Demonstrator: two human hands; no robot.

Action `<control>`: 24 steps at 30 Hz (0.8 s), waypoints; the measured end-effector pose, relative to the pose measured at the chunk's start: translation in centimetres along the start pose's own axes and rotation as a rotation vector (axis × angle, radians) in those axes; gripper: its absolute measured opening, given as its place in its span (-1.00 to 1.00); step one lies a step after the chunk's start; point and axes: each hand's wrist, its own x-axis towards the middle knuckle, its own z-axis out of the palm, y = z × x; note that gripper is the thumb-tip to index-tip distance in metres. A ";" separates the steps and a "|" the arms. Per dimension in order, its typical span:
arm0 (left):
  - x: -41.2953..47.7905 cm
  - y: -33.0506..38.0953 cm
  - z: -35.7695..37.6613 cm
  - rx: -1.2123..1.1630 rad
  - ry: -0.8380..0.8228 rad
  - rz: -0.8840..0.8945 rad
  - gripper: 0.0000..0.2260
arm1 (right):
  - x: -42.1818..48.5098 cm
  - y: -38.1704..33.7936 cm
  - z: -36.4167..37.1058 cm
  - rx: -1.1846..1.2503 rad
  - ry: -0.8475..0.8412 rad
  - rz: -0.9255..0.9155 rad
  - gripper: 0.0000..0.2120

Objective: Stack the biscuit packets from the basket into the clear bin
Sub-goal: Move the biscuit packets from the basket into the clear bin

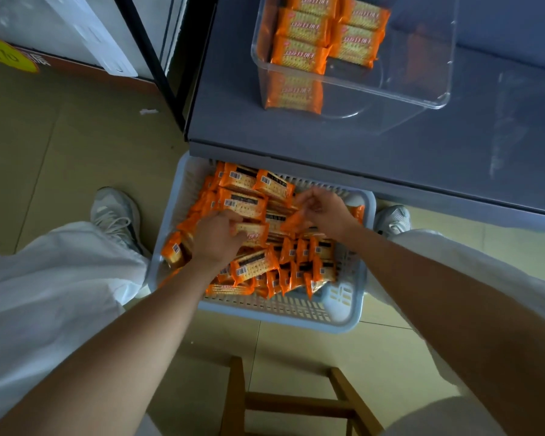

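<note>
In the basket [340,298], left hand [217,239] grips a packet [255,231]; right hand [326,212] seemingly pinches another packet [291,222].

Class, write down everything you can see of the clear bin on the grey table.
The clear bin is a see-through box, seemingly hard plastic, with straight walls, rounded corners and an open top. It stands upright on the grey table, near the table's far left part; its far end is cut off by the picture's edge. Orange packets lie flat in two rows in its left side, and one shows through the near wall. Its right side holds nothing. Only the table and the packets touch it.
</note>
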 end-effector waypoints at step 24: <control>-2.4 -0.7 -3.1 -0.816 -0.378 -0.338 -0.81 | -3.1 -2.4 2.5 0.291 -0.191 0.132 -0.84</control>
